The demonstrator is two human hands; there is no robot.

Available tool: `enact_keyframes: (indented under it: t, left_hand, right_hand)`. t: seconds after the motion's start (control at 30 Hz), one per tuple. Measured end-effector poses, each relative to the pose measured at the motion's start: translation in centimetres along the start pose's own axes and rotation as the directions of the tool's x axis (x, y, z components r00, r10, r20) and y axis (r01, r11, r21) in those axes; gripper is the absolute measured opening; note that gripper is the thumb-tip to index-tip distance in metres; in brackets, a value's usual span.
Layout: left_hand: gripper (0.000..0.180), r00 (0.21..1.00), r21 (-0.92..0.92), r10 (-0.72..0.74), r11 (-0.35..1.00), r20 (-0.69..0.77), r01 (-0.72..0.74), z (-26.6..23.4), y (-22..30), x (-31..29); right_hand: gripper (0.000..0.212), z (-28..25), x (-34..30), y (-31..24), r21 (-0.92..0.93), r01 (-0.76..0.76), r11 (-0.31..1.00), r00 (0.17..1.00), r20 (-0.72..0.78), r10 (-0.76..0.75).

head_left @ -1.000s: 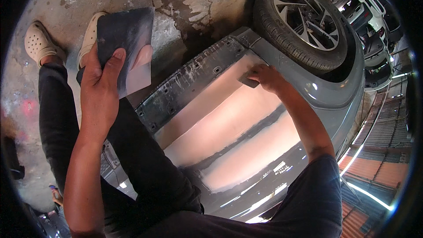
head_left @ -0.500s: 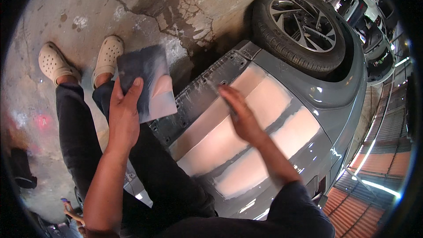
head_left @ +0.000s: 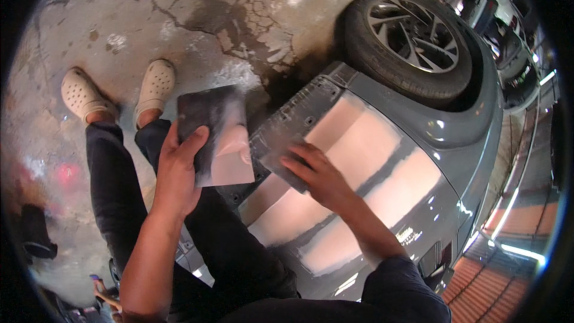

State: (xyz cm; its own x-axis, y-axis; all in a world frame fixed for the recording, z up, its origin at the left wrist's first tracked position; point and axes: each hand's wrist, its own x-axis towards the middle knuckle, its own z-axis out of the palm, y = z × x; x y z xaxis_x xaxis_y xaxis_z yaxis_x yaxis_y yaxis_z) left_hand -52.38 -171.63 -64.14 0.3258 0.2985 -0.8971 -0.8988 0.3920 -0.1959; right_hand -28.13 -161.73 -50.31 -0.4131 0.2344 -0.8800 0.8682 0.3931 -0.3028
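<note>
My left hand grips a dark flat mixing board from below, thumb on its face. A pale pink smear of filler covers the board's lower right corner. My right hand presses a flat dark spreader against the lower edge of a grey car body panel; my fingers hide most of the tool. Wide pale pink filler patches run across the panel, split by a thin grey line. The board hangs just left of the panel, close to my right fingertips.
A car wheel with a spoked rim sits above the panel. My dark-trousered legs and two cream clogs stand on cracked concrete. A dark object lies at the left. Other vehicles stand at the top right.
My right hand has swept from the panel's end near the wheel, down along the filler to the lower left edge. The board in my left hand has drifted nearer the panel.
</note>
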Motion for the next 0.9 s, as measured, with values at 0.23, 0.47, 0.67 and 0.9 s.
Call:
enact_keyframes:
  t: [0.23, 0.47, 0.67, 0.9]
  left_hand:
    - [0.043, 0.976, 0.148, -0.201, 0.971, 0.079, 0.188, -0.4, 1.3, 0.6]
    - [0.038, 0.943, 0.205, -0.287, 0.946, 0.17, 0.251, -1.1, 0.2, 0.9]
    - [0.038, 0.969, 0.235, -0.245, 0.944, 0.04, 0.229, -1.4, 1.1, 1.0]
    - [0.066, 0.991, 0.557, -0.13, 0.825, 0.025, 0.095, -0.8, 2.0, 0.7]
  right_hand:
    - [0.037, -6.8, 1.1, -5.6, -0.3, 0.319, 0.899, 0.947, 0.056, -0.317]
    - [0.035, -5.1, 2.5, -5.3, -0.199, 0.335, 0.921, 0.942, 0.05, -0.332]
    - [0.042, -3.5, 0.1, -2.4, -0.274, 0.288, 0.918, 0.951, 0.197, -0.24]
    - [0.052, -3.6, -5.2, 16.0, -0.733, 0.007, 0.68, 0.942, 0.233, 0.241]
